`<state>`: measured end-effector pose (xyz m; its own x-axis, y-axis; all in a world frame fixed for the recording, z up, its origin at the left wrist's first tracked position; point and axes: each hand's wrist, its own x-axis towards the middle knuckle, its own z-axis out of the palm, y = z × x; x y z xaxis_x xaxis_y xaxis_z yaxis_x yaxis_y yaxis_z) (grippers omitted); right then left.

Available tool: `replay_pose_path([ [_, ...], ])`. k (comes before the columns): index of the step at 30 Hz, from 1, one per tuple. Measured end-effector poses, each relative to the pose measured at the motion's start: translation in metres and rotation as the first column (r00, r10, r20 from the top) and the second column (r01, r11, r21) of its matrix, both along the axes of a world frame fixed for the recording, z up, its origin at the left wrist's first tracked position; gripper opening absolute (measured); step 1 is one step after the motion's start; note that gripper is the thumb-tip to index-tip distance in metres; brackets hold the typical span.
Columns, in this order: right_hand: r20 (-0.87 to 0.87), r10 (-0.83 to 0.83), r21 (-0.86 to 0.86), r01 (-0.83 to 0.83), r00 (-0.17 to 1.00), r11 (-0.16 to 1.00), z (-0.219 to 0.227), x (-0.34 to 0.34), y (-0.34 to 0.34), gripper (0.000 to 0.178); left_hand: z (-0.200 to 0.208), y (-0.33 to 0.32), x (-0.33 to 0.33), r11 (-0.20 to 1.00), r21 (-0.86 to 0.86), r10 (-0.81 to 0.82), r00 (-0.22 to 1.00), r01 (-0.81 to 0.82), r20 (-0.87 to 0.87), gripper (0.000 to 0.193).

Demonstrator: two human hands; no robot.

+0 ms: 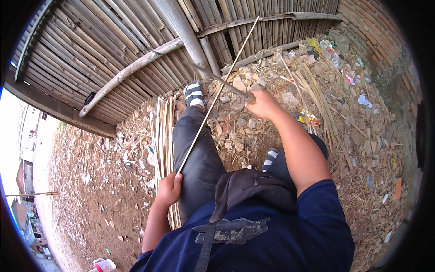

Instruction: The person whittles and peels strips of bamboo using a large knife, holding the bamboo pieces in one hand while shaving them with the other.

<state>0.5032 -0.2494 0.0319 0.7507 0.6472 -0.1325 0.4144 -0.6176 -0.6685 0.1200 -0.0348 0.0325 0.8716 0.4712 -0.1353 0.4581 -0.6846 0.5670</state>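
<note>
My left hand (pixel 169 188), at my left thigh, is closed around the lower end of a long, thin bamboo strip (pixel 204 123). The strip slants up and to the right, its far end near the bamboo wall. In front of me my right hand (pixel 264 105) grips the handle of a long knife (pixel 234 89). Its dark blade points up and left and crosses the strip; whether the two touch I cannot tell. Beside my left leg lies a bundle of split bamboo strips (pixel 164 136), partly hidden by my left hand and forearm.
A bamboo slat wall (pixel 127 45) with round poles stands ahead, and a brick wall (pixel 380 41) rises on the right. More bamboo strips (pixel 317 97) lie on the stony ground at right, among litter. At lower left sits a white and red container (pixel 104 264).
</note>
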Motion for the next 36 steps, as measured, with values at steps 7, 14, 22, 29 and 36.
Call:
replay_pose_path([
  [7, 0.045, 0.29, -0.236, -0.272, 0.956, 0.933, 0.03, -0.034, -0.007, 0.024, -0.003, -0.015, -0.004, 0.995, 0.095, 0.005, 1.0, -0.006, 0.008, 0.037],
  [14, -0.012, 0.107, -0.193, -0.107, 0.994, 0.975, 0.03, -0.025, 0.0, 0.017, 0.001, -0.021, 0.002, 0.987, 0.157, 0.008, 1.0, -0.01, 0.012, 0.036],
  [22, -0.022, 0.009, -0.067, -0.01, 1.0, 0.998, 0.002, -0.005, -0.001, 0.019, -0.001, -0.019, 0.006, 0.984, 0.176, 0.011, 1.0, -0.008, -0.014, 0.036],
  [29, -0.075, 0.239, -0.301, -0.25, 0.968, 0.92, 0.014, -0.027, 0.006, 0.022, 0.005, -0.018, 0.002, 0.988, 0.15, -0.023, 1.0, 0.023, 0.002, 0.036],
  [36, -0.014, 0.141, -0.206, -0.141, 0.99, 0.968, 0.002, -0.013, 0.002, 0.028, 0.013, -0.021, 0.01, 0.985, 0.169, -0.036, 0.999, 0.036, -0.006, 0.037],
])
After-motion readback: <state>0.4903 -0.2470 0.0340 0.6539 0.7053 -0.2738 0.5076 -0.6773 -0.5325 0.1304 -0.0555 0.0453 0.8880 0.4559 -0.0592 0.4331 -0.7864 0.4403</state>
